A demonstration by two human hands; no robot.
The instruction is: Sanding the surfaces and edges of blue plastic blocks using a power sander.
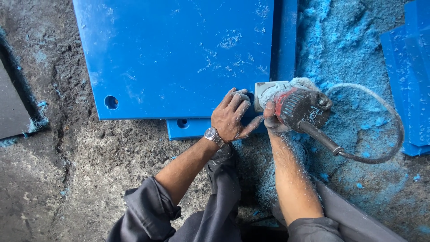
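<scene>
- At the far left, a dark flat plate is seen on the rough concrete floor, with a little blue dust along its edge.
- A large blue board is laid flat on the floor; a round hole is cut near its lower left corner.
- Under it, a second blue board is partly seen, and its edge sticks out at the bottom.
- The left hand is placed flat on the lower right corner of the large board, fingers close together and pressed down; nothing is held in it. A wristwatch is worn on this wrist.
- The right hand is closed around a power tool with a red and grey body, which is held just beside the left hand, at the right edge of the large board.
- A grey cable is led from the tool in a curve over the floor.
- Blue shavings are spread thickly on the right side.
- More blue boards are stacked at the far right.
</scene>
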